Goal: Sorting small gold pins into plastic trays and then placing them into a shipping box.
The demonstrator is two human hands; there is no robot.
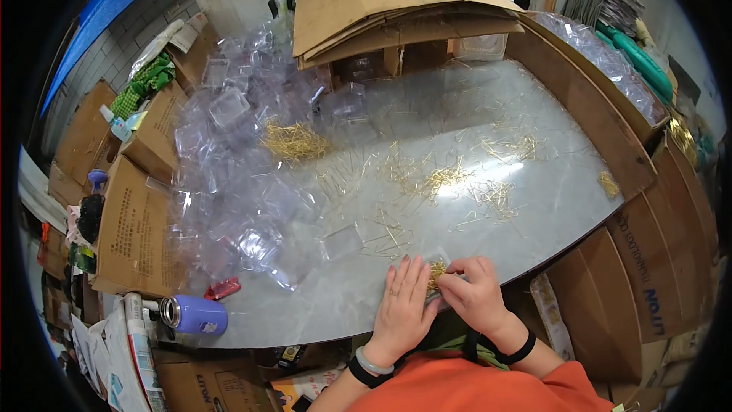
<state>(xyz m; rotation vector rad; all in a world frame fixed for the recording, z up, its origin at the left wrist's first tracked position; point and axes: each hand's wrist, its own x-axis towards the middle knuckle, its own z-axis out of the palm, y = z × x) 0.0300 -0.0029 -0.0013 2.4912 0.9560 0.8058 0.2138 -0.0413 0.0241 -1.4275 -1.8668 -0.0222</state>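
At the near edge of the table, a small clear plastic box point(435, 255) with a bundle of gold wire hooks point(437, 275) in it sits between my hands. My left hand point(402, 301) lies along the box's left side, its fingers long and close together and its thumb at the near side, gripping the box. From the right, my right hand point(479, 294) has its fingers curled and pinched at the gold hooks; its fingertips partly hide the box. Loose gold hooks point(446, 178) lie scattered beyond, and a lone clear box point(341, 243) rests left of them.
A large heap of clear plastic boxes point(236, 152) covers the table's left side, with a gold hook pile point(296, 142) beside it. A purple bottle point(202, 316) lies near the front left. Cardboard sheets point(412, 4) bearing more hooks stand at the back; cardboard walls point(587, 107) edge the right.
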